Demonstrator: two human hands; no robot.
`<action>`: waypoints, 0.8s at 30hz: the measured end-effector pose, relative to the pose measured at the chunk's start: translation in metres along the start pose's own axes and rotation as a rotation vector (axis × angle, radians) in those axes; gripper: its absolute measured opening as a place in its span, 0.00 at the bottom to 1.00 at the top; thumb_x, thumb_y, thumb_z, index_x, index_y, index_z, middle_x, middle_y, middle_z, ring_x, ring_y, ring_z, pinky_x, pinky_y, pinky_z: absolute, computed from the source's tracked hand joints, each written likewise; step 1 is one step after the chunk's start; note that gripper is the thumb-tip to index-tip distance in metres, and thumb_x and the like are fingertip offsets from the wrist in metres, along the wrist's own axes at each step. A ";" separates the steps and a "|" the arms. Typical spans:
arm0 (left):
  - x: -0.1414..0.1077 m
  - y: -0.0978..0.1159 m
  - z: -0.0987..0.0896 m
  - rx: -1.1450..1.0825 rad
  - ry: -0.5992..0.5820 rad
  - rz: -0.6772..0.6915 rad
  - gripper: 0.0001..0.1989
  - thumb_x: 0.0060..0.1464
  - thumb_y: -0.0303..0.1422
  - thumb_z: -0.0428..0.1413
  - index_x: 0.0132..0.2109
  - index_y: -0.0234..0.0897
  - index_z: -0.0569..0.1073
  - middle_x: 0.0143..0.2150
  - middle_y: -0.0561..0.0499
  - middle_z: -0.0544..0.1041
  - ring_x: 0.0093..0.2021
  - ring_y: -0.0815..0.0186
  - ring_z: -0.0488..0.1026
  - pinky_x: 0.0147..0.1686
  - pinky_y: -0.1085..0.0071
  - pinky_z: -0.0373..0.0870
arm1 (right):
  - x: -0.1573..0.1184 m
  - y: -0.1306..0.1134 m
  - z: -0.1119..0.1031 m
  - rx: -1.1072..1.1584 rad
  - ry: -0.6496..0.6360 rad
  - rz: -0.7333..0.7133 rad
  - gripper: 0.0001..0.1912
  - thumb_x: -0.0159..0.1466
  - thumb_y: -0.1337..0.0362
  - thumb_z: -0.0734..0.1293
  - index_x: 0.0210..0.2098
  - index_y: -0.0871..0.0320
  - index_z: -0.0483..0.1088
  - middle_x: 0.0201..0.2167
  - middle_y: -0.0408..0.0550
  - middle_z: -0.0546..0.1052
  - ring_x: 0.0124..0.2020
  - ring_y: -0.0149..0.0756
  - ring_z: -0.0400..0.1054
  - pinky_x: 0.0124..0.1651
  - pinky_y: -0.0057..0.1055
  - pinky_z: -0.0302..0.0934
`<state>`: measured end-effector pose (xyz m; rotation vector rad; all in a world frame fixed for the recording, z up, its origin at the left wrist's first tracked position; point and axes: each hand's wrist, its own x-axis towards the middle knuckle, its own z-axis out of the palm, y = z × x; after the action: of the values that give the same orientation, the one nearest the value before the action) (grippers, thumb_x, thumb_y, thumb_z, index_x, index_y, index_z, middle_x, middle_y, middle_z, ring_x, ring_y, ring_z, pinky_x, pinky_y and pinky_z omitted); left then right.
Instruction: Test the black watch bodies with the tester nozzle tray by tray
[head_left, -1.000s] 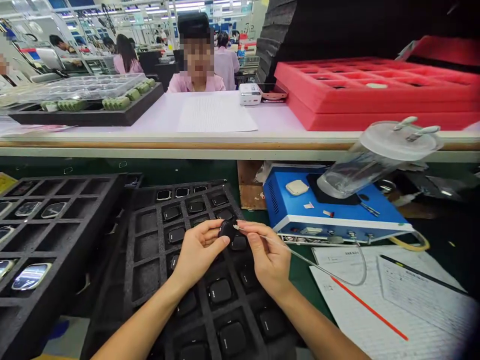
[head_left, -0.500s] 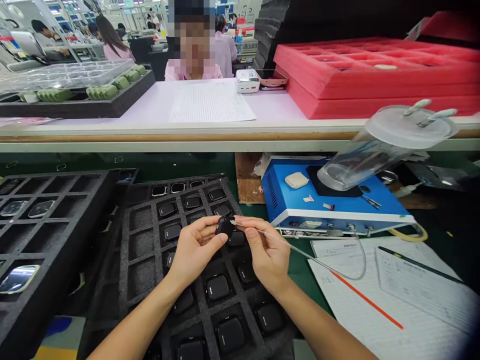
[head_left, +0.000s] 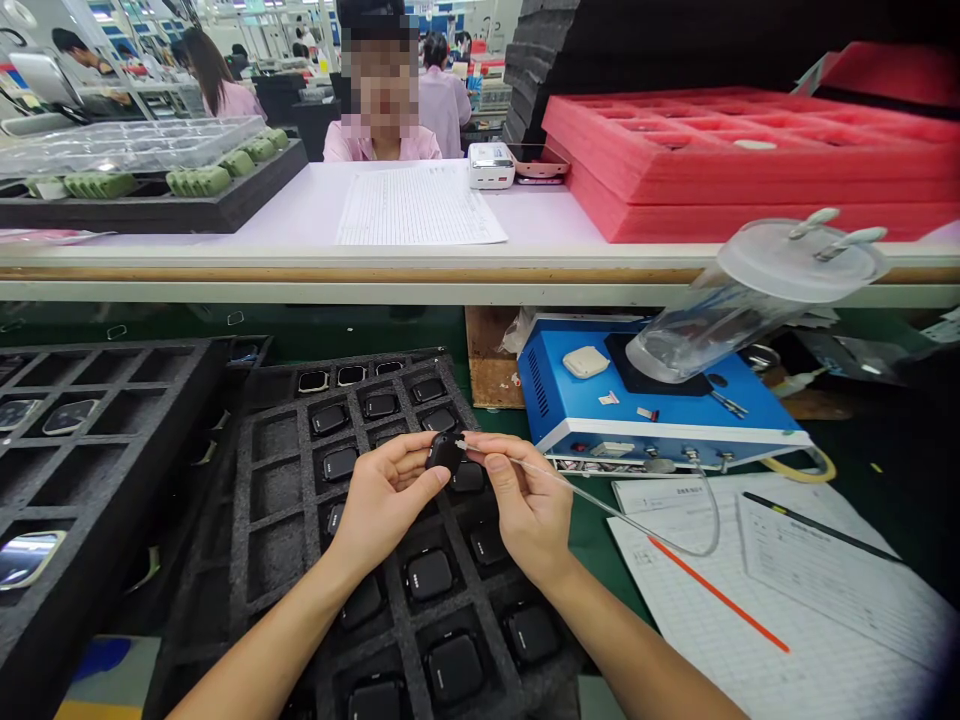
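Between the thumb and fingers of my left hand is a small black watch case, held up tilted over the tray. My right hand pinches the end of a thin clear tube, its pale tip touching the right edge of the watch case. That tube loops back toward the front of a blue box-shaped device. Under both hands lies a dark foam tray with several black watch cases in its compartments. My fingers hide part of the held case and some compartments.
Another foam tray stands at left. At right are paper sheets with an orange stick and a black pen. A clear cylinder leans above the blue device. Red foam trays sit on the shelf; a person faces me beyond.
The whole view has shifted slightly, with most things a little further left. Both hands keep the same hold, and the tube tip stays at the watch case.
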<state>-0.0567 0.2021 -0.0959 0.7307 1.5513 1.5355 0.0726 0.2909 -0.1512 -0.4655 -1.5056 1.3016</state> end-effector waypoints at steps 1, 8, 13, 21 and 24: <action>0.000 0.001 0.000 0.001 0.003 0.000 0.21 0.46 0.35 0.70 0.47 0.33 0.79 0.43 0.44 0.85 0.44 0.58 0.82 0.48 0.67 0.77 | 0.000 0.000 0.000 0.000 0.000 0.002 0.09 0.71 0.64 0.64 0.44 0.53 0.77 0.44 0.49 0.81 0.48 0.40 0.76 0.52 0.40 0.74; -0.001 0.001 0.000 -0.009 0.009 0.001 0.22 0.45 0.35 0.71 0.47 0.33 0.79 0.43 0.43 0.85 0.45 0.57 0.82 0.49 0.65 0.77 | 0.000 -0.002 0.000 -0.015 0.007 0.000 0.09 0.71 0.63 0.64 0.43 0.53 0.77 0.43 0.50 0.81 0.48 0.41 0.77 0.51 0.42 0.74; -0.001 0.000 -0.001 0.008 0.005 -0.003 0.21 0.46 0.35 0.70 0.48 0.33 0.79 0.44 0.43 0.85 0.46 0.56 0.82 0.49 0.64 0.77 | -0.001 -0.002 0.000 -0.005 0.003 0.001 0.09 0.71 0.64 0.64 0.43 0.53 0.77 0.43 0.49 0.81 0.48 0.40 0.77 0.52 0.41 0.74; -0.001 -0.001 -0.002 -0.003 -0.003 0.001 0.21 0.46 0.35 0.70 0.48 0.33 0.79 0.45 0.42 0.85 0.47 0.55 0.82 0.50 0.64 0.77 | -0.001 -0.001 0.000 -0.005 0.001 0.001 0.09 0.71 0.63 0.64 0.43 0.54 0.77 0.43 0.50 0.81 0.49 0.41 0.77 0.52 0.42 0.74; -0.001 -0.001 -0.002 0.001 -0.002 0.000 0.21 0.46 0.35 0.70 0.48 0.33 0.79 0.44 0.42 0.85 0.47 0.55 0.82 0.50 0.64 0.77 | -0.002 -0.002 0.000 -0.013 0.002 0.001 0.09 0.71 0.63 0.64 0.43 0.54 0.77 0.43 0.50 0.81 0.48 0.41 0.77 0.51 0.42 0.75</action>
<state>-0.0576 0.2004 -0.0967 0.7321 1.5505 1.5340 0.0741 0.2888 -0.1499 -0.4758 -1.5128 1.2926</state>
